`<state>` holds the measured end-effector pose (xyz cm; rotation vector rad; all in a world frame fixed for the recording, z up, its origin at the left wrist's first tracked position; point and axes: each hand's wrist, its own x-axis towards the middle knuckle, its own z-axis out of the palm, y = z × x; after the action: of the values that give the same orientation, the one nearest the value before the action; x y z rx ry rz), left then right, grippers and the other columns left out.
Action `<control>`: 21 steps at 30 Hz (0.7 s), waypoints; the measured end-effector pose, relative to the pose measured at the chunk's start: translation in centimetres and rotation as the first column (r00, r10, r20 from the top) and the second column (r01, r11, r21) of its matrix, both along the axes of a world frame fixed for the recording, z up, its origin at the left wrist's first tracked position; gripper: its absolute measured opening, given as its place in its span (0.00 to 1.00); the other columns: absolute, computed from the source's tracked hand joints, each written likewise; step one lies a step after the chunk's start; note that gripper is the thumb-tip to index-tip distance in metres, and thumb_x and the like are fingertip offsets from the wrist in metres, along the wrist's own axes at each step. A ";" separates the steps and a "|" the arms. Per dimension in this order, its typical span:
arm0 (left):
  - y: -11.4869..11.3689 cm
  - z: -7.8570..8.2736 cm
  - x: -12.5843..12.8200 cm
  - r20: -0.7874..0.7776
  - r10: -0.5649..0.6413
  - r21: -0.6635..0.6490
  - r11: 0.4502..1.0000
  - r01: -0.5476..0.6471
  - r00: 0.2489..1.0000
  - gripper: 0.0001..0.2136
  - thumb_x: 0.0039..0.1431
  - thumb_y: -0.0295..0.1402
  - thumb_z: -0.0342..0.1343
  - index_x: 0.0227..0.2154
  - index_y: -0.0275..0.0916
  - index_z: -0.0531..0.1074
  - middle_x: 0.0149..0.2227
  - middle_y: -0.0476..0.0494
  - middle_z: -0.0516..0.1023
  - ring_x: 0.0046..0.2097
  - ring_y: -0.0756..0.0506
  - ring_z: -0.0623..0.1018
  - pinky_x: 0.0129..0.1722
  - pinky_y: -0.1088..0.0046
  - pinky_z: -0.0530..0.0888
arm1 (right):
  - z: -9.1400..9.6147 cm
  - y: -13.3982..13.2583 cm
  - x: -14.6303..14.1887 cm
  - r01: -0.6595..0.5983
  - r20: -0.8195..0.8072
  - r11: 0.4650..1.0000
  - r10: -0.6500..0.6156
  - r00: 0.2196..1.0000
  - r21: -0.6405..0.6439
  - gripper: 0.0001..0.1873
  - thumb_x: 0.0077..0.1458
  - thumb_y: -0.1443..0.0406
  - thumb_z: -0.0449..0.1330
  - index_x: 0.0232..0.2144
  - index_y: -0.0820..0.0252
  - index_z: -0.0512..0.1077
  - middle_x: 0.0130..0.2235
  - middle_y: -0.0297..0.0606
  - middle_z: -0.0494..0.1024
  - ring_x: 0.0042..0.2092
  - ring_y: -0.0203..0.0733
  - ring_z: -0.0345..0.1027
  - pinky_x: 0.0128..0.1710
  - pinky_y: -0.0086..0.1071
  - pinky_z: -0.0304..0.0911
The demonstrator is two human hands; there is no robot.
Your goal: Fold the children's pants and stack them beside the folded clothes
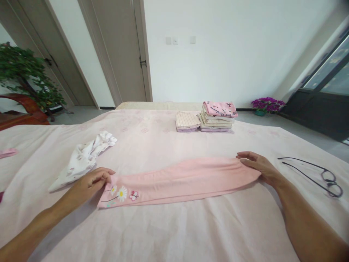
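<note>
In the head view I have pink pants (174, 182) lying lengthwise across the near part of the bed (177, 233), between my two hands. My left hand (99, 178) is nearly closed, thumb and fingers appearing to pinch the upper corner of the flowered end. My right hand (260, 167) is half open at the plain, wider end, thumb over the fabric and fingers reaching past its top edge — whether it truly grips or only rests there, I can't tell. With a hand at each end, I judge, the long piece is kept straight and flat.

The crumpled white garment (84, 156) lies just beyond my left wrist, clear of the pink fabric. Toward the far edge, a tall pile of folded clothes (218, 120) and a low pile (188, 122) stand side by side, probably set there to leave working room in front. The glasses (327, 178) lie beyond my right forearm, legs unfolded, seemingly out of the way.

Some things escape me: a pink scrap (8, 153) and a dark red bit (1, 196) are cut off at the left border, the pants' underside is hidden, and part of the lettering on the tall pile's top piece is unreadable.
</note>
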<state>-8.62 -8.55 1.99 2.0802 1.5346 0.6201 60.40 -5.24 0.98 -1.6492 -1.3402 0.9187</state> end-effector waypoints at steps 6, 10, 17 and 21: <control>0.6 -0.5 1.0 -0.185 0.123 -0.026 0.991 -0.130 0.975 0.19 0.55 0.51 0.56 0.39 0.40 0.76 0.37 0.43 0.77 0.36 0.43 0.76 0.37 0.70 0.71 | 0.8 1.5 -0.2 -0.138 0.512 0.990 0.139 0.848 -0.040 0.23 0.40 0.51 0.66 0.38 0.57 0.79 0.43 0.46 0.81 0.43 0.54 0.74 0.41 0.39 0.68; 0.6 -0.8 1.7 -0.141 0.104 -0.074 0.991 -0.115 0.985 0.16 0.52 0.50 0.58 0.29 0.40 0.72 0.29 0.48 0.73 0.32 0.45 0.72 0.31 0.72 0.67 | 1.4 1.4 -0.7 -0.136 0.606 0.988 0.154 0.780 -0.075 0.19 0.40 0.51 0.64 0.31 0.58 0.76 0.33 0.41 0.80 0.36 0.49 0.73 0.34 0.35 0.65; 2.1 0.7 2.5 0.311 0.315 -0.297 0.928 -0.223 0.897 0.21 0.49 0.52 0.61 0.37 0.40 0.70 0.31 0.50 0.75 0.35 0.44 0.76 0.32 0.71 0.72 | 2.4 1.0 -2.2 -0.074 0.279 0.994 0.049 0.959 0.082 0.25 0.47 0.48 0.65 0.42 0.58 0.73 0.39 0.40 0.79 0.37 0.45 0.72 0.32 0.32 0.66; 6.5 0.9 2.2 0.357 0.365 -0.193 0.929 -0.315 0.860 0.25 0.46 0.53 0.63 0.40 0.39 0.70 0.34 0.46 0.78 0.38 0.41 0.79 0.36 0.68 0.76 | 2.5 3.9 -3.2 0.008 0.024 0.994 -0.011 1.000 0.105 0.34 0.46 0.50 0.69 0.52 0.55 0.70 0.45 0.43 0.79 0.43 0.46 0.74 0.39 0.33 0.70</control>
<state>-6.41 -2.05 2.86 1.4820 1.6603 0.9692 57.21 -1.30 3.50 -1.5893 -1.3728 0.8112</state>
